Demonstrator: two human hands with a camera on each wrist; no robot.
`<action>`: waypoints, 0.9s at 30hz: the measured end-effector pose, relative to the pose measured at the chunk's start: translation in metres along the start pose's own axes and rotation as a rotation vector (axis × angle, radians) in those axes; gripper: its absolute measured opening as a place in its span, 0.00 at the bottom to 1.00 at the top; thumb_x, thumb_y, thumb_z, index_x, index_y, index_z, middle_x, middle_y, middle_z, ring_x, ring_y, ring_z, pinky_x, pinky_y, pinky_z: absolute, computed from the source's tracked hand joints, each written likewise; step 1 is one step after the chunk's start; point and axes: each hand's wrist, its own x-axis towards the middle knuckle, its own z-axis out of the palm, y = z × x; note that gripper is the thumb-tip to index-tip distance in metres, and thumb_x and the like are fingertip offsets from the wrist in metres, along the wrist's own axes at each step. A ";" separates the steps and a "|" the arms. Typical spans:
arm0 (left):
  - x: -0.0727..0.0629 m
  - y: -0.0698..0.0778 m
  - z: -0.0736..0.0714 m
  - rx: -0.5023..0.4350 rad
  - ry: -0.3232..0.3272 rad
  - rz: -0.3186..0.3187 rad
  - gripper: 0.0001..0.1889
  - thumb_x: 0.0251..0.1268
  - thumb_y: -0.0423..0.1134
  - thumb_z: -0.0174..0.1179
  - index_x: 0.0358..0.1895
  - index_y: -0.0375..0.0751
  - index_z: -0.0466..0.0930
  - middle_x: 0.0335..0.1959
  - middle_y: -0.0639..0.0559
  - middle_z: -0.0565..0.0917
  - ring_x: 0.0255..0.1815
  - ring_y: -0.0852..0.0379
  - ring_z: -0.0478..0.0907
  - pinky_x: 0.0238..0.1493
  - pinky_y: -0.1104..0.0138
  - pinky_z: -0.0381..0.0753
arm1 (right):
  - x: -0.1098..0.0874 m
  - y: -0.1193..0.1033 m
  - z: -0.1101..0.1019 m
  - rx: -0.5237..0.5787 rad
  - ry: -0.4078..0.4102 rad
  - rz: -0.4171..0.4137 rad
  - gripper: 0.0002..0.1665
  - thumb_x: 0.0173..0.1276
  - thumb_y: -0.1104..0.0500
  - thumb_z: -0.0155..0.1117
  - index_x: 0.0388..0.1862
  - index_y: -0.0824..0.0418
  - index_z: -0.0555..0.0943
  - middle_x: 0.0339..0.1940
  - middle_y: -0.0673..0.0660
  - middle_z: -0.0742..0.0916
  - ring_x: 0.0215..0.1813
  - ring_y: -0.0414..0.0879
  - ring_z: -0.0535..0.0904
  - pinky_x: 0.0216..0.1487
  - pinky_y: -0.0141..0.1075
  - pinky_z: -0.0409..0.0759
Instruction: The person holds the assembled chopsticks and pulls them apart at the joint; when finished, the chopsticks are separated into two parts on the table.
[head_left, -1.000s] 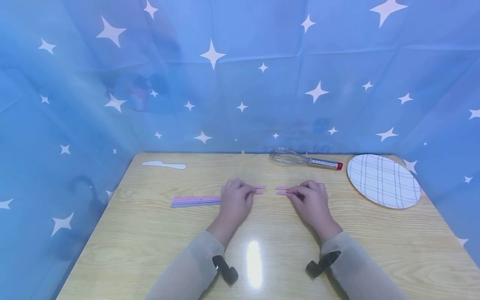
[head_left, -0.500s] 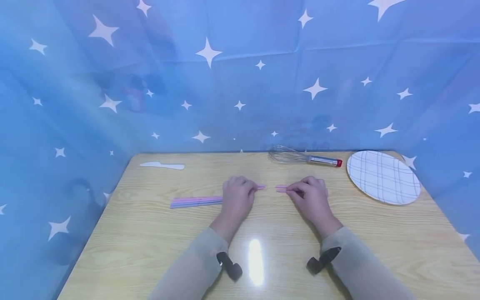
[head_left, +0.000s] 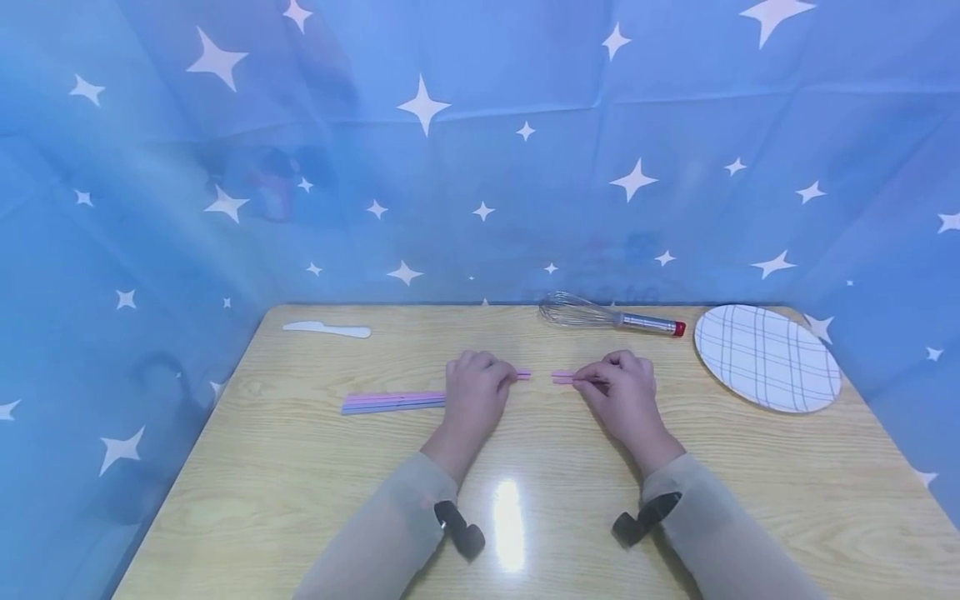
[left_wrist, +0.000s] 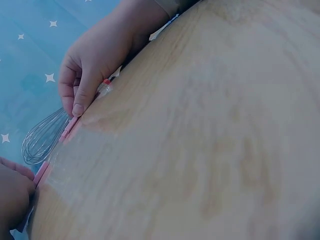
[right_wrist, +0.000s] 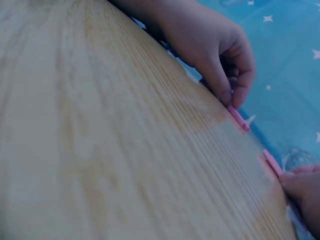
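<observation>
Near the middle of the table, my left hand (head_left: 476,392) pinches pink chopsticks (head_left: 524,375), whose short ends stick out to the right past thumb and forefinger. Facing it across a small gap, my right hand (head_left: 618,396) pinches two more pink chopsticks (head_left: 562,377) side by side, ends pointing left. Both wrist views show these ends low over the wood; the rest of each length is hidden by the hands. Left of my left hand lie several pink and blue chopsticks (head_left: 390,403) in a row, their right ends covered by that hand.
A white knife (head_left: 326,330) lies at the back left of the wooden table (head_left: 300,500). Behind my right hand rests a wire whisk (head_left: 611,318) with a red end. At the back right sits a checked oval plate (head_left: 767,358). A blue star-patterned cloth (head_left: 480,167) hangs behind.
In both hands the pink chopsticks, earlier spread a little apart, now lie closer together. My left hand has shifted slightly to the right; my right hand stays nearly in place.
</observation>
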 end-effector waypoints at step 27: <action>0.000 0.000 0.000 0.034 -0.139 -0.120 0.06 0.77 0.47 0.67 0.50 0.58 0.90 0.52 0.59 0.83 0.60 0.54 0.73 0.61 0.54 0.69 | 0.001 0.002 0.000 -0.017 -0.048 0.046 0.07 0.68 0.58 0.80 0.45 0.54 0.93 0.45 0.57 0.83 0.53 0.59 0.71 0.54 0.54 0.61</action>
